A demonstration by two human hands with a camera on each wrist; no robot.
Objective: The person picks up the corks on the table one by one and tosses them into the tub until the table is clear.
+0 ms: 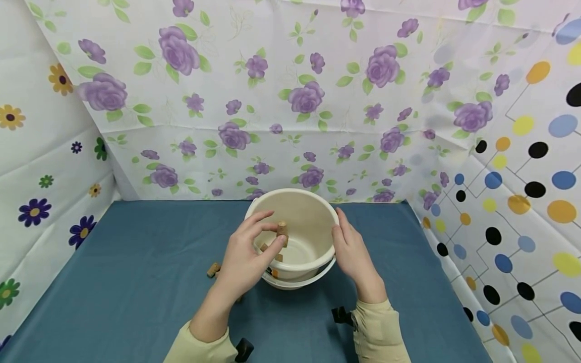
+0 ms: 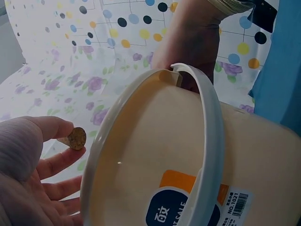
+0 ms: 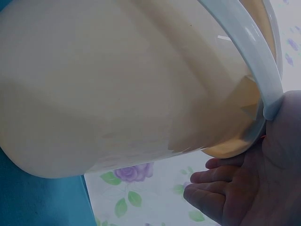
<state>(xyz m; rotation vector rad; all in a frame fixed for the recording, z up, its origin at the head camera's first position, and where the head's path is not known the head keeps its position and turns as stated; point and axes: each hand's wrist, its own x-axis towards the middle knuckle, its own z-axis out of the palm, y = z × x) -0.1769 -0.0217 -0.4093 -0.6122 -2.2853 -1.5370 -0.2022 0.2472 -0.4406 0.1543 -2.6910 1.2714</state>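
My left hand [image 1: 245, 252] pinches a small cork [image 1: 282, 228] between thumb and forefinger, over the left part of a cream plastic bucket [image 1: 317, 242]. In the left wrist view, the cork's round end [image 2: 77, 139] points toward the camera, and the other fingers spread beside the bucket rim. My right hand [image 1: 356, 252] rests against the bucket's right side at the rim, near where the handle [image 1: 313, 280] joins. Its other fingers [image 3: 207, 195] stretch out past the bucket in the right wrist view. Inside the bucket lie corks [image 1: 279, 257], partly hidden by my left hand.
More corks [image 1: 214, 269] lie on the blue tablecloth [image 1: 150, 262] left of the bucket, some partly behind my left forearm. A flowered cloth wall [image 1: 272, 101] stands close behind the bucket. A dotted cloth [image 1: 517, 201] rises along the right side.
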